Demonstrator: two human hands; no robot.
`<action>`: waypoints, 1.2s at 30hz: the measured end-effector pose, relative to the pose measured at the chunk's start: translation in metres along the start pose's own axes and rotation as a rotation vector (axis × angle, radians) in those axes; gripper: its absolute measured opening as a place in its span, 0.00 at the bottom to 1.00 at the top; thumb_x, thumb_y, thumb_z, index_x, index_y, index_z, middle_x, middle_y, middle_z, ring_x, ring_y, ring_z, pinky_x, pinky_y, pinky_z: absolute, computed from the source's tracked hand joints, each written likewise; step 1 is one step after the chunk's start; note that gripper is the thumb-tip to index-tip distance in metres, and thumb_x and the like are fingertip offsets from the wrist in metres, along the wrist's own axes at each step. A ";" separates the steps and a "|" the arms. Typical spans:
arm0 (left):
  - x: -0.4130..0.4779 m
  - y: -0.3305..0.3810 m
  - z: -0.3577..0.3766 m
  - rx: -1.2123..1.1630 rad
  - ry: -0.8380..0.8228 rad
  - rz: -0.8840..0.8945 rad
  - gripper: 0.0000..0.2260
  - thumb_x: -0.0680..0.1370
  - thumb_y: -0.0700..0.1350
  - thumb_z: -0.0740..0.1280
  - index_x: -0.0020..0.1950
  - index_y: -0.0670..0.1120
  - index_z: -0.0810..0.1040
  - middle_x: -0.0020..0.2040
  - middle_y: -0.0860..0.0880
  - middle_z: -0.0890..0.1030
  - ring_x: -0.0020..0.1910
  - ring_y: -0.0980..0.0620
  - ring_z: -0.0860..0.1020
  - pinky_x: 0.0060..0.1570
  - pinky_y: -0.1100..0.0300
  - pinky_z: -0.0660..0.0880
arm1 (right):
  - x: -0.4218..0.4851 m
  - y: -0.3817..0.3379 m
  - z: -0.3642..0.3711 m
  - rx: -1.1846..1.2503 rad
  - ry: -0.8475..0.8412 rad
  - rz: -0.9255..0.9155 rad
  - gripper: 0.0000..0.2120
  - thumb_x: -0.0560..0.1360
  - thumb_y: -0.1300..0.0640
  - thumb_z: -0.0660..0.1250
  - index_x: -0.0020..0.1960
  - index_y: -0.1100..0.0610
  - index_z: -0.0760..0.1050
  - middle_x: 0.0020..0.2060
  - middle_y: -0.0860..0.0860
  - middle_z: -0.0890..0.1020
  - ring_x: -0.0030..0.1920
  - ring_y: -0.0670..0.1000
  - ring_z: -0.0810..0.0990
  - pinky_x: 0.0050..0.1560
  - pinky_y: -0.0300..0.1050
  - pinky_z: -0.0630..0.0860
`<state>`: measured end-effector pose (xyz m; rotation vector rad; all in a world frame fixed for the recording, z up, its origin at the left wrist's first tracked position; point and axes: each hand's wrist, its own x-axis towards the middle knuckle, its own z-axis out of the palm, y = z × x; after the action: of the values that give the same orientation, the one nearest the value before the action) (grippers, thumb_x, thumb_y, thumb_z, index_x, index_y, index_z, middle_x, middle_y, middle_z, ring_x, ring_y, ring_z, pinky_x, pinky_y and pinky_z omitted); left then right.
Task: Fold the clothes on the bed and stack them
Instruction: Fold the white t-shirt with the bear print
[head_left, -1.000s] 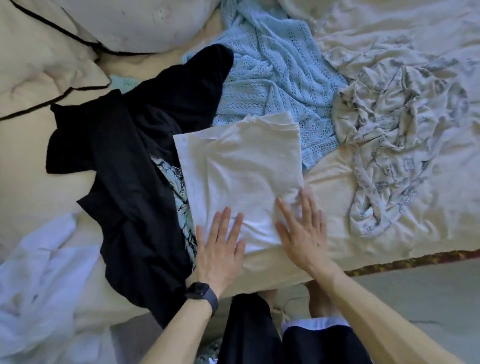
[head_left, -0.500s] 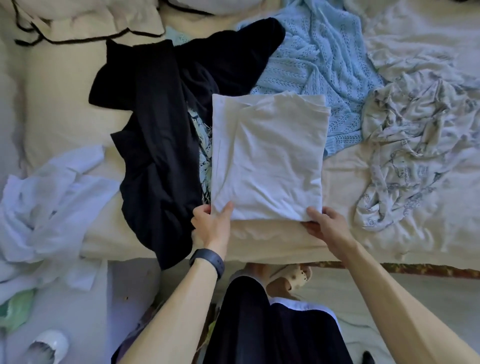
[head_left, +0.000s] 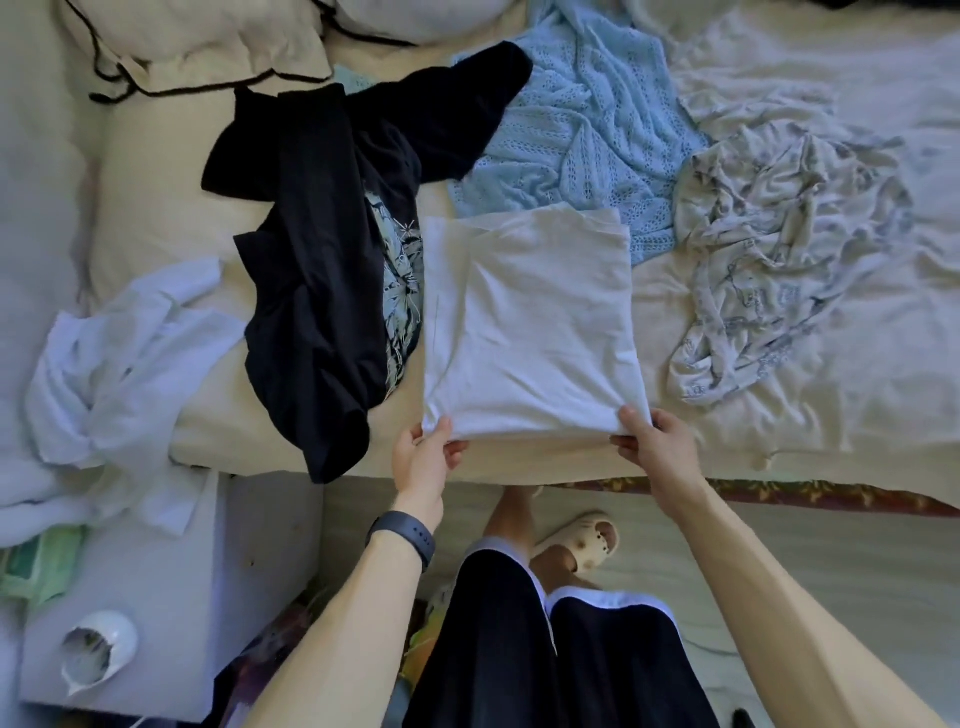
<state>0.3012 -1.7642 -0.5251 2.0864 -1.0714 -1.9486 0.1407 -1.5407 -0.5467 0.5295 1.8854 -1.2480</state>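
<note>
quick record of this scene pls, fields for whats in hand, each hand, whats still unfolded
in hand: folded white garment, lying on the bed
left hand: pinches its near left corner
right hand: pinches its near right corner
unfolded: black t-shirt, light blue knit, patterned garment, crumpled white garment at left
stack: none visible yet

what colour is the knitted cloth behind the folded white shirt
The knitted cloth is light blue with an openwork pattern, seen in the head view.
</note>
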 end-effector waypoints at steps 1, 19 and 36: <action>-0.011 -0.012 -0.004 0.008 0.004 -0.006 0.13 0.80 0.41 0.70 0.62 0.40 0.72 0.41 0.46 0.82 0.34 0.51 0.82 0.34 0.61 0.77 | -0.008 0.011 -0.009 -0.012 0.009 0.012 0.11 0.79 0.48 0.70 0.53 0.56 0.81 0.41 0.50 0.86 0.38 0.46 0.86 0.38 0.40 0.80; -0.108 -0.081 -0.057 0.492 -0.176 0.286 0.17 0.81 0.44 0.64 0.57 0.68 0.79 0.50 0.52 0.84 0.39 0.54 0.85 0.42 0.59 0.75 | -0.116 0.089 -0.074 0.054 0.024 0.002 0.12 0.81 0.62 0.65 0.57 0.46 0.75 0.45 0.55 0.84 0.35 0.48 0.84 0.35 0.37 0.79; 0.022 0.037 0.032 0.799 -0.236 0.521 0.11 0.81 0.54 0.66 0.45 0.49 0.76 0.39 0.53 0.75 0.36 0.65 0.73 0.39 0.66 0.68 | 0.022 -0.032 -0.044 -0.435 0.087 -0.335 0.15 0.83 0.41 0.61 0.43 0.49 0.72 0.35 0.46 0.73 0.37 0.49 0.72 0.37 0.47 0.67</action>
<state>0.2558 -1.7915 -0.5302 1.5472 -2.4562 -1.6611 0.0882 -1.5166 -0.5374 0.0356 2.3027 -0.9776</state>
